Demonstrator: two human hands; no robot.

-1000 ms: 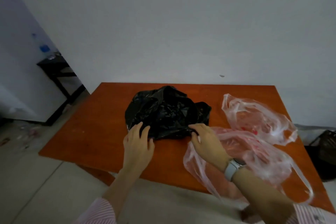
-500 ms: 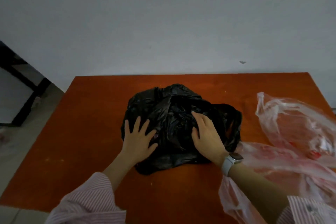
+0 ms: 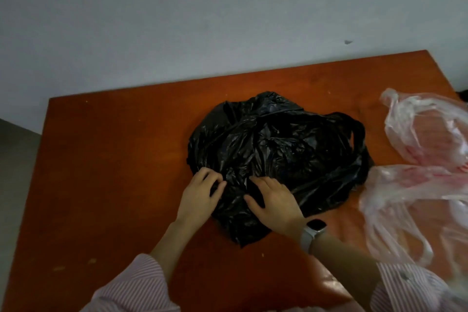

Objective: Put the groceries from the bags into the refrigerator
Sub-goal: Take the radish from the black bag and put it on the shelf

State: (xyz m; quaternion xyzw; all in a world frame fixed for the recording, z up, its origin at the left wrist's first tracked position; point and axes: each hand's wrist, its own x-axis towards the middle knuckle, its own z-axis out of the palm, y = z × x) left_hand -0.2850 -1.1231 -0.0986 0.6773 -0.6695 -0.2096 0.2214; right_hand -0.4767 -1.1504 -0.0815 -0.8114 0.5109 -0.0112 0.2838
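A crumpled black plastic bag point(image 3: 283, 144) lies in the middle of the orange table point(image 3: 114, 159). Both hands are on its near edge, close together. My left hand point(image 3: 201, 196) has its fingers curled into the black plastic and grips a fold. My right hand point(image 3: 274, 201), with a watch on the wrist, also digs its curled fingertips into the bag, thumb spread toward me. What the bag holds is hidden. No refrigerator is in view.
Two thin pink see-through bags lie at the table's right side, one farther back point(image 3: 428, 132) and one nearer point(image 3: 410, 213) that hangs over the front edge. A plain grey wall point(image 3: 202, 20) stands right behind the table.
Both hands have slid toward the bag's near edge and drawn together. Their fingers, spread flat half a second ago, are now curled into the plastic. The view has tilted further down.
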